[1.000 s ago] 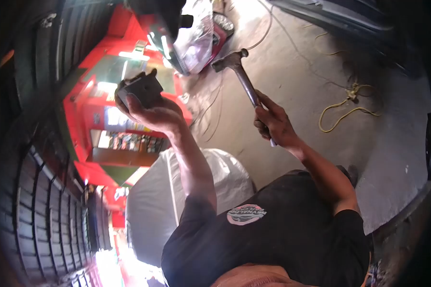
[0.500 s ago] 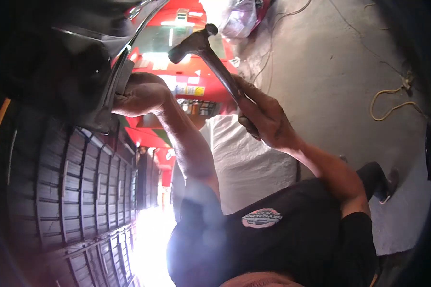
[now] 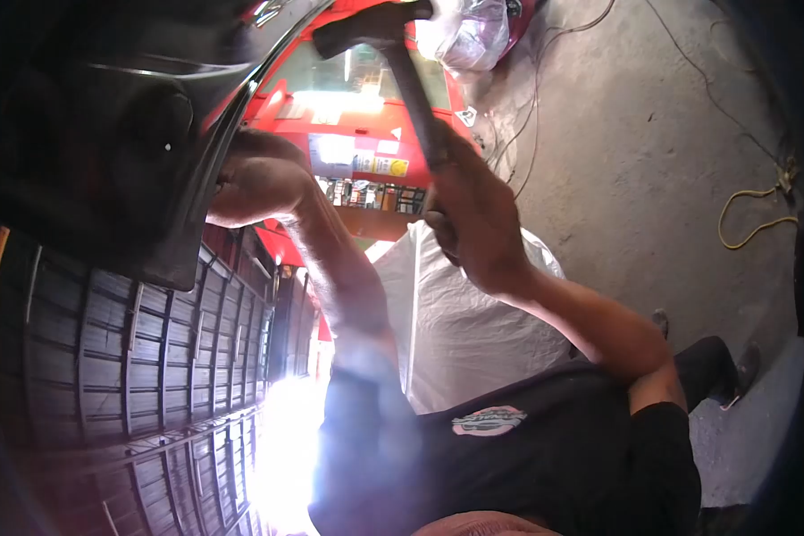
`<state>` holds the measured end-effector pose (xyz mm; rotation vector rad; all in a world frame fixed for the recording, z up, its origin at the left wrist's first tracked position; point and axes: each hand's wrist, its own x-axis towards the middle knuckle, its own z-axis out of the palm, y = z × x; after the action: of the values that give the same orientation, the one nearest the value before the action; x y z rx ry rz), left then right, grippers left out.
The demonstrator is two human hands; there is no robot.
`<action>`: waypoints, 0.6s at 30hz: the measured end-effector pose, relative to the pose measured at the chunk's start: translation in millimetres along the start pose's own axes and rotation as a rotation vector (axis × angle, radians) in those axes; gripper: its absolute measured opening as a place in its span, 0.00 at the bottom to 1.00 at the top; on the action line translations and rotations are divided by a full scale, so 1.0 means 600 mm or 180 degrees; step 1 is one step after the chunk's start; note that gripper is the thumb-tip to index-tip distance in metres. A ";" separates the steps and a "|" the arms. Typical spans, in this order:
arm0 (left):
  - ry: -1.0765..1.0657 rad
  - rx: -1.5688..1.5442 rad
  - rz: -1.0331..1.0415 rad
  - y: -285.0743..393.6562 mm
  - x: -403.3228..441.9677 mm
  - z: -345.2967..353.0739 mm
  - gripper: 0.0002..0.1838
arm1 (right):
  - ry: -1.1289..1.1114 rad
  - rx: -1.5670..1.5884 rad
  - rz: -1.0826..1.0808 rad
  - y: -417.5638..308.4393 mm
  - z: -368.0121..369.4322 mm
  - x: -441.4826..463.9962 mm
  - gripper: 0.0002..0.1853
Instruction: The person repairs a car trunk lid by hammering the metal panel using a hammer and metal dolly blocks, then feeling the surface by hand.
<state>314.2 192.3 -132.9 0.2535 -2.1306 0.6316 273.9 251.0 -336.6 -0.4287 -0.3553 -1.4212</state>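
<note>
My right hand (image 3: pixel 478 214) is wrapped round the handle of a hammer (image 3: pixel 411 85), its dark head raised near the top of the view. To the left, my left hand (image 3: pixel 259 183) is bent at the wrist and pressed close to the edge of a glossy black car body panel (image 3: pixel 125 201). Its fingers look curled in, but their tips are hidden at the panel edge. What they hold there, if anything, does not show. The hammer head is apart from the panel.
Behind my hands is a red vehicle (image 3: pixel 348 147) with stickers. A pale sheet-covered shape (image 3: pixel 473 304) lies beyond my arms. Cables and a yellow cord (image 3: pixel 746 219) run over the concrete floor (image 3: pixel 616 161). Plastic wrapping (image 3: pixel 469 40) is at the top.
The hammer and my right hand have swung, and the handle is steeper with its head higher in view. My left hand stays at the panel edge; the grey block seen beside it earlier no longer shows.
</note>
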 end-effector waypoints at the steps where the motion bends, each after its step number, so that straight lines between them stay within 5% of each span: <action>1: 0.0184 0.0678 0.0167 0.002 0.002 0.007 0.10 | -0.0122 -0.0099 -0.0106 0.008 0.007 0.006 0.26; 5: 0.0542 0.2286 0.0396 0.005 -0.014 0.010 0.07 | -0.0211 -0.0437 -0.0573 0.016 0.022 0.020 0.25; 6: 0.0609 0.2598 0.0408 0.005 -0.015 0.009 0.07 | -0.0179 -0.0342 0.0000 -0.008 0.015 0.015 0.25; 9: 0.0555 0.1990 0.0460 0.002 -0.014 0.016 0.06 | 0.0139 -0.0125 0.0492 -0.021 -0.001 -0.005 0.25; 13: 0.0166 0.2464 0.0874 -0.021 -0.017 -0.015 0.07 | 0.0899 0.0388 0.0289 -0.014 -0.016 -0.016 0.29; 15: 0.0267 0.1906 0.0489 -0.034 -0.019 -0.024 0.12 | 0.0886 0.0593 0.0116 -0.011 -0.016 -0.018 0.29; 18: 0.0097 0.1932 0.0313 -0.043 -0.019 -0.040 0.18 | 0.0944 -0.0287 -0.0514 0.043 0.007 -0.003 0.28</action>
<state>348.1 182.5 -121.2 0.4643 -1.8810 1.3253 299.0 257.2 -335.7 -0.2605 -0.0867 -1.6368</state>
